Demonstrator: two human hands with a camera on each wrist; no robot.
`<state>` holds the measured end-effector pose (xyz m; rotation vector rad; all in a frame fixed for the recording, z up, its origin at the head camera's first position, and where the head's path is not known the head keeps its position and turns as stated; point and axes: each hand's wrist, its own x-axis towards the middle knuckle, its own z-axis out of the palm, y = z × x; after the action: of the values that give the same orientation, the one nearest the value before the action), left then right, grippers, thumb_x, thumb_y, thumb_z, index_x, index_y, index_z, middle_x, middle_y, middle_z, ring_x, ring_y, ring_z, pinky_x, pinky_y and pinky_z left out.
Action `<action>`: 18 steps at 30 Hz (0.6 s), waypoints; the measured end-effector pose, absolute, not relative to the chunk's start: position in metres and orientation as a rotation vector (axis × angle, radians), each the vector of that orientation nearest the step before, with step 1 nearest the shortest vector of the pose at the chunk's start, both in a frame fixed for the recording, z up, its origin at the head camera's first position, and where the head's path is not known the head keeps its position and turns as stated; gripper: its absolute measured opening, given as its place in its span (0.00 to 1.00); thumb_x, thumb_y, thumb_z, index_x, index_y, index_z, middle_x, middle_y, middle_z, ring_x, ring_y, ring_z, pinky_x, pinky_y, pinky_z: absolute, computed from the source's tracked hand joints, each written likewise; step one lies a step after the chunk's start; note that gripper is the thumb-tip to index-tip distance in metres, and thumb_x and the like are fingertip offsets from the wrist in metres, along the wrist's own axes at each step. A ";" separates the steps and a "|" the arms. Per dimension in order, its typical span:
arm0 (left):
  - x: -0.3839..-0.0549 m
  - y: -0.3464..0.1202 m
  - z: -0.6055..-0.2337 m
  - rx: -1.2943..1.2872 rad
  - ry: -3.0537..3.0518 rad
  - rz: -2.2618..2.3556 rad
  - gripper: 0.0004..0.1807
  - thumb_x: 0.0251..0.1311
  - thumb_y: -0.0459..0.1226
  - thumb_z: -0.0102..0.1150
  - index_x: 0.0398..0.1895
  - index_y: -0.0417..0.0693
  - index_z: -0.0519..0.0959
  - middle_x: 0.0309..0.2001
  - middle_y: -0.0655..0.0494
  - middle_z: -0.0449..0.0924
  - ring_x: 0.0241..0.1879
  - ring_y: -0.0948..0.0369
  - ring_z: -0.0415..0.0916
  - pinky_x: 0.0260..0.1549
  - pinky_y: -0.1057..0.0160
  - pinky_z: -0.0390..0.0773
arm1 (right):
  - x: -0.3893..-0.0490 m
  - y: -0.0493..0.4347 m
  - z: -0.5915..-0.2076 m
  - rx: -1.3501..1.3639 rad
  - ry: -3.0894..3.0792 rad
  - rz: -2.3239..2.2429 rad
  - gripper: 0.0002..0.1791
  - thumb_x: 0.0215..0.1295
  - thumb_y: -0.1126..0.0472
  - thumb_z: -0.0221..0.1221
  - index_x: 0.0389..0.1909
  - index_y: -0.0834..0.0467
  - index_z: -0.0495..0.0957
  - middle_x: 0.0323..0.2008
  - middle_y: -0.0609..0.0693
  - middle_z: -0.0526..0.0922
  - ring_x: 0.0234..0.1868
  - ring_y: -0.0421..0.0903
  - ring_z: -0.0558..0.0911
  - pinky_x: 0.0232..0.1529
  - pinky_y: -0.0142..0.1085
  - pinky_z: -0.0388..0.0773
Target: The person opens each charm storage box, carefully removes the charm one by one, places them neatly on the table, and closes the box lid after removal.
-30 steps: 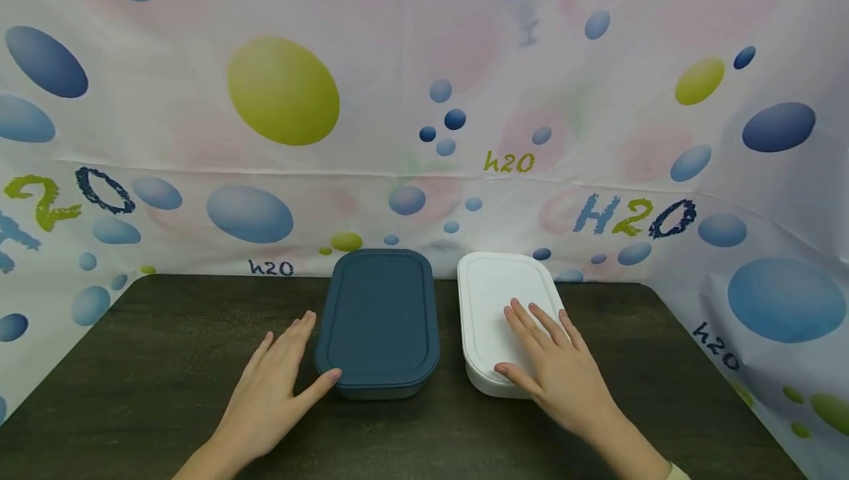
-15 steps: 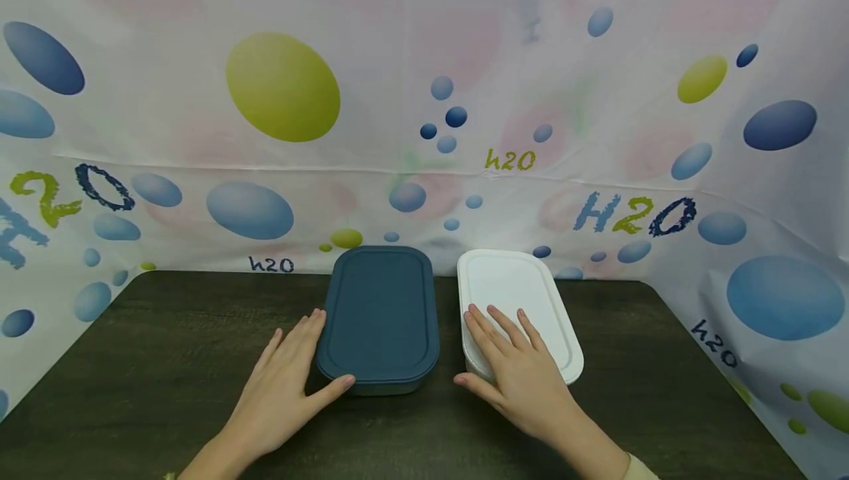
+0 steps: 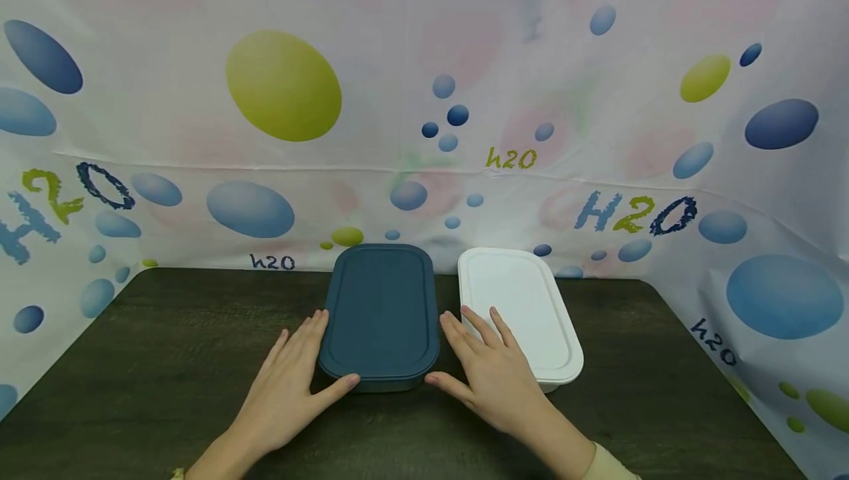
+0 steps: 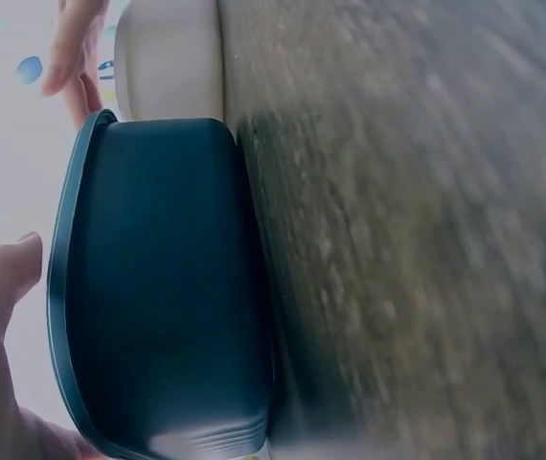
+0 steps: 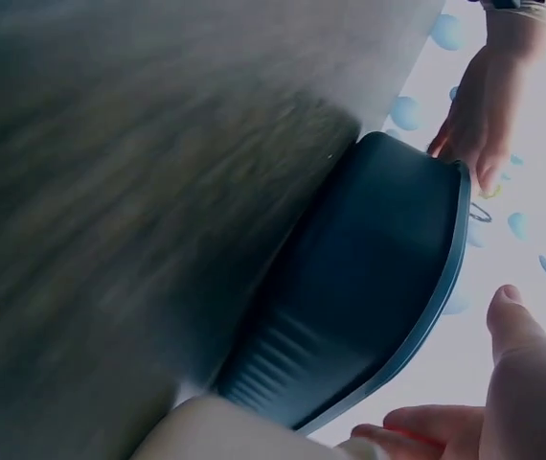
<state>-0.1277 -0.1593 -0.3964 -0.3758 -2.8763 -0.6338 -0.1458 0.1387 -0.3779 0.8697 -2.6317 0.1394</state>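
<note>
A dark blue lidded food container stands upright on the table, its ridged side showing in the right wrist view. My left hand lies along its left side, straight fingertips at the lid's edge and thumb at the front left corner. To the right stands a white lidded food container. My right hand covers its front left corner, with straight fingers reaching toward the blue lid's right edge. Whether those fingers touch the blue container I cannot tell. Both lids are on, so the contents are hidden.
The dark wood-look table ends just behind the containers. A white curtain printed with blue and green ovals and H2O lettering hangs behind and at both sides. A narrow gap separates the two containers.
My right hand has moved left, from over the white lid toward the blue container. My left hand has shifted slightly right, up to the blue container's side. The containers stay put.
</note>
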 end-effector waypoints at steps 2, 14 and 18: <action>-0.127 -0.159 -0.397 -0.369 -2.879 -0.635 0.55 0.55 0.71 0.45 0.76 0.47 0.46 0.73 0.46 0.50 0.71 0.49 0.50 0.66 0.41 0.45 | -0.145 0.135 -0.378 0.868 -2.638 0.131 0.44 0.65 0.28 0.41 0.68 0.58 0.66 0.66 0.49 0.69 0.71 0.50 0.58 0.70 0.53 0.44; -0.126 -0.158 -0.400 -0.360 -2.885 -0.644 0.55 0.55 0.71 0.45 0.76 0.47 0.45 0.73 0.46 0.50 0.71 0.49 0.51 0.66 0.41 0.45 | -0.145 0.127 -0.381 0.849 -2.644 0.115 0.46 0.64 0.27 0.41 0.67 0.59 0.67 0.64 0.49 0.72 0.70 0.50 0.60 0.70 0.53 0.44; -0.126 -0.159 -0.400 -0.365 -2.889 -0.644 0.55 0.56 0.71 0.45 0.76 0.47 0.44 0.73 0.45 0.50 0.71 0.49 0.50 0.66 0.41 0.45 | -0.147 0.126 -0.384 0.848 -2.655 0.110 0.47 0.63 0.26 0.40 0.67 0.60 0.67 0.63 0.50 0.72 0.70 0.49 0.60 0.70 0.53 0.43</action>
<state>-0.1262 -0.1590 -0.4003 -0.3645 -2.8888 -0.6437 -0.1468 0.1263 -0.3840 0.8479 -2.6555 0.1096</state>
